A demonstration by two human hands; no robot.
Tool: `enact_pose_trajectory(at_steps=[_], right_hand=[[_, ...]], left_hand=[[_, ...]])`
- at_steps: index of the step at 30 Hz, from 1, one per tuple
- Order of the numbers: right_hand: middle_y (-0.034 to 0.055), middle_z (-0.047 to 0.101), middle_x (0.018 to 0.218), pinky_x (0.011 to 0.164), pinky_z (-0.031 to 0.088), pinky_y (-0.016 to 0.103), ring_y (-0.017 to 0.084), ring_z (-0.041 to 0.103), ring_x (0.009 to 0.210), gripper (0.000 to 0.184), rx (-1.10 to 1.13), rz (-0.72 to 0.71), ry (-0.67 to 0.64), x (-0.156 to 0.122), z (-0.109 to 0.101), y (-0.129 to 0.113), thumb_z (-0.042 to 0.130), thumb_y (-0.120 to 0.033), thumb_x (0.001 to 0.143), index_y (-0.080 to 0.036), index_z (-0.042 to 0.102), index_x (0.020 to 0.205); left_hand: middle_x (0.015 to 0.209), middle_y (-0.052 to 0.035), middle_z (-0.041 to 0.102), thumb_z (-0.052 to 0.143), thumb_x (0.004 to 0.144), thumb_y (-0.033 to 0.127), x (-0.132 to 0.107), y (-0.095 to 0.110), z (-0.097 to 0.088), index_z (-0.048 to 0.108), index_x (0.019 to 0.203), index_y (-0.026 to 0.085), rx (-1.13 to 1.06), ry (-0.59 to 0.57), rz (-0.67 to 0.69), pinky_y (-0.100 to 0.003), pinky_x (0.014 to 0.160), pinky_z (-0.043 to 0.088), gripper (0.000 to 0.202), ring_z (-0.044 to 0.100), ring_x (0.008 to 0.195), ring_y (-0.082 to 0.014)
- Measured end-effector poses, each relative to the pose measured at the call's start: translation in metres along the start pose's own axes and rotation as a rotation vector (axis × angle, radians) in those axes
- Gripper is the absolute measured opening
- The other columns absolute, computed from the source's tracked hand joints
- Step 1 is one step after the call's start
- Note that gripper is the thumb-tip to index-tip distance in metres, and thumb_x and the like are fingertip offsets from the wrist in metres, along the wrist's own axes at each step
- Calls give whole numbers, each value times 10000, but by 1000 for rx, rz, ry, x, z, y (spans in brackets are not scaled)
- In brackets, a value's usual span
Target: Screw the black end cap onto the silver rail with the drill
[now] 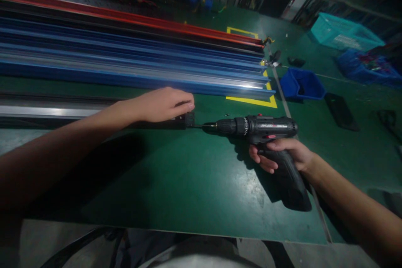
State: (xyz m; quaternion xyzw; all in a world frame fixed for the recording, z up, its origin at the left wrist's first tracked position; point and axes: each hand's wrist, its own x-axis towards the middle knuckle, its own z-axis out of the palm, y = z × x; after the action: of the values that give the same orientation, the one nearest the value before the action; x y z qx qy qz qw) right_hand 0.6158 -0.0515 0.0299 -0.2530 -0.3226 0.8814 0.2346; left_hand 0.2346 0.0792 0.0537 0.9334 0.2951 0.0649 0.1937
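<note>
My right hand point(282, 155) is wrapped around the grip of a black cordless drill point(270, 126), which points left. Its long thin bit point(204, 125) reaches the end of a black rail point(157, 124) with a silvery strip along it. Whether the tip sits in a screw is too small to tell. My left hand point(166, 104) lies over that rail end with its fingers curled down on it, by a small black end piece point(190, 119). Part of the rail is hidden under my left forearm.
Beyond the rail lie several blue rails point(141, 63) and a red rail point(141, 19), with yellow tape point(251, 101) marked on the green table point(194, 184). To the right are a blue bin point(301, 83), a dark flat object point(341, 111), a teal basket point(345, 33) and a blue tray point(367, 67).
</note>
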Motion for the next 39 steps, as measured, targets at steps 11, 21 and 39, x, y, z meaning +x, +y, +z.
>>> enact_pose_trajectory(at_steps=[11, 21, 39], right_hand=[[112, 696, 962, 649, 594, 228, 72, 607, 603, 288, -17, 14, 8, -2, 0, 1, 657, -263, 965, -23, 712, 1114], [80, 673, 923, 627, 580, 209, 56, 547, 568, 269, -35, 3, 6, -1, 2, 1, 648, -266, 959, -42, 720, 1091], [56, 639, 856, 582, 560, 206, 53, 491, 525, 271, -47, 24, 59, -3, 0, 2, 676, -282, 942, -43, 723, 1060]], left_hand=[[873, -8, 694, 377, 1056, 486, 0, 0, 0, 668, 934, 210, 0, 13, 19, -280, 703, 394, 419, 621, 758, -155], [873, -14, 695, 382, 1053, 485, 0, 0, 1, 662, 923, 208, -5, 14, 18, -279, 699, 397, 415, 613, 752, -154], [892, -21, 706, 375, 1051, 487, 0, 0, 1, 669, 942, 211, -3, 5, 14, -281, 718, 411, 418, 631, 773, -163]])
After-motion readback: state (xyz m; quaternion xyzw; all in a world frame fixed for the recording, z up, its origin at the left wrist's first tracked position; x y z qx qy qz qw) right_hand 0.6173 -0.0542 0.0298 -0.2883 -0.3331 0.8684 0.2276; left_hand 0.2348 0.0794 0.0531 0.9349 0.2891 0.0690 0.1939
